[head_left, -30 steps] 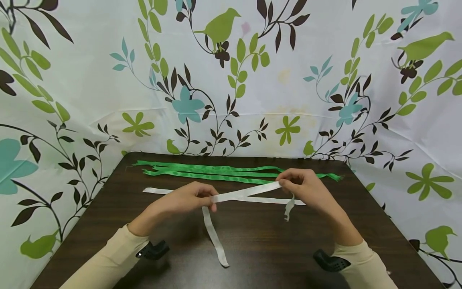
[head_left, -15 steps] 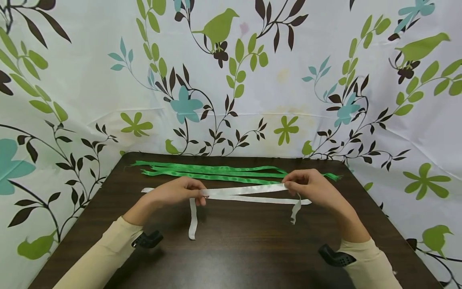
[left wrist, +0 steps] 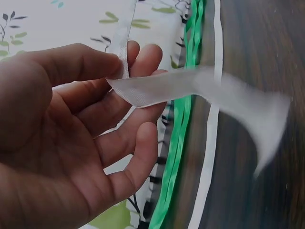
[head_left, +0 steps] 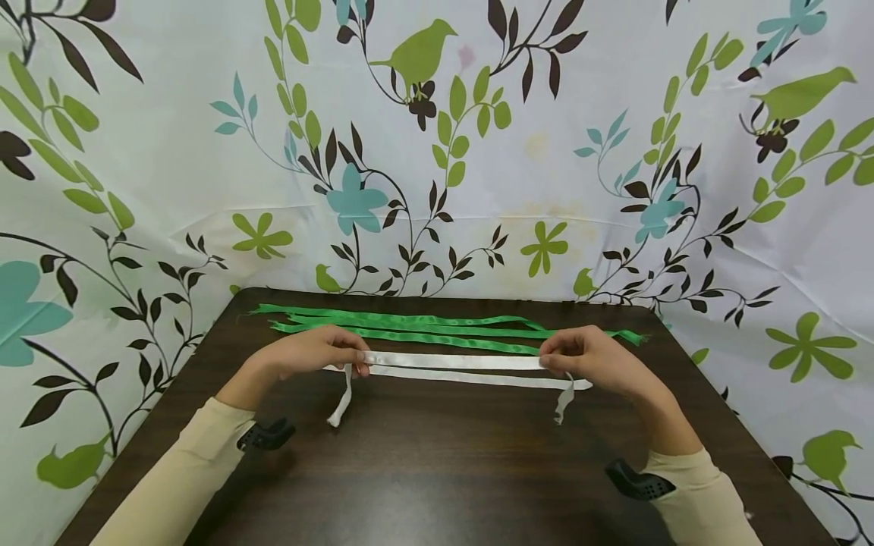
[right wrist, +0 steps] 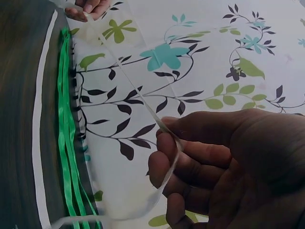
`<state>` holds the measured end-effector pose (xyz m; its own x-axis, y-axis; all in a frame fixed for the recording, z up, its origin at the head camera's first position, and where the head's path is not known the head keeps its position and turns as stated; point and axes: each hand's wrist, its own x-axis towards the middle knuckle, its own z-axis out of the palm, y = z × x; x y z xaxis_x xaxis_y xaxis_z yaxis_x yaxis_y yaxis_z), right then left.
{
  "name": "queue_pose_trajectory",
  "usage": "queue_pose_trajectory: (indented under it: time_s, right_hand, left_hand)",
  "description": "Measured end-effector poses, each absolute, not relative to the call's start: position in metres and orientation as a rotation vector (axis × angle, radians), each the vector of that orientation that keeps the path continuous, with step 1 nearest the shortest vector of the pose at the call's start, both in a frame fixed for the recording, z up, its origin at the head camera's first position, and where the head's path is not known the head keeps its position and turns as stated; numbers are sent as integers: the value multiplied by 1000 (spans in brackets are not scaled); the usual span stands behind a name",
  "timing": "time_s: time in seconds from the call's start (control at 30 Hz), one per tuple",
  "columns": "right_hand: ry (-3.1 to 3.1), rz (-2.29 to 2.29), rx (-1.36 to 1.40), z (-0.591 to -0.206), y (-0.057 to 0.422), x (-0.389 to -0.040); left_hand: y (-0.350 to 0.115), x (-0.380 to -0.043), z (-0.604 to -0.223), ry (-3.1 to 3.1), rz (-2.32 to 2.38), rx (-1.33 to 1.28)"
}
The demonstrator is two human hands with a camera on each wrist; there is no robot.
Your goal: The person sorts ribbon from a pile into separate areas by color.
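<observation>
A white satin ribbon [head_left: 454,361] is stretched nearly level between both hands, above the table. My left hand [head_left: 307,355] pinches it near one end between thumb and forefinger; a short tail hangs down below. In the left wrist view that loose tail [left wrist: 157,89] swings out to the right, blurred at its tip. My right hand [head_left: 597,360] pinches the other end between thumb and fingers, and a curled tail dangles under it. Just behind the held piece, a second white ribbon [head_left: 471,378] lies flat on the table, its left part hidden by my left hand.
Several green ribbons [head_left: 410,332] lie side by side along the far part of the dark wooden table [head_left: 437,470]. A white cloth [head_left: 437,152] printed with birds, leaves and flowers hangs behind the table. Each wrist carries a black band device.
My left hand has moved left, drawing along the ribbon, so the stretch between the hands is longer and its tail shorter. My right hand has shifted slightly right.
</observation>
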<state>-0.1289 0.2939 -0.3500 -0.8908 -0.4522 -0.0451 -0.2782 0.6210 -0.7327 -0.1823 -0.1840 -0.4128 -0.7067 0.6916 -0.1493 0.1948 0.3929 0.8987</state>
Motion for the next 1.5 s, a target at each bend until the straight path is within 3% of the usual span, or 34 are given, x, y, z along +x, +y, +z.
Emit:
queue_pose_trajectory:
  time_s: [1.07,1.5]
  right_hand:
    - [2487,-1109,-540,-384,337,-157]
    - [2487,-1053,-503,-395,346,-165]
  left_hand:
    - [-239,-203,-424,2210,1109,699]
    - [-271,-212,-434,2322,1178,563]
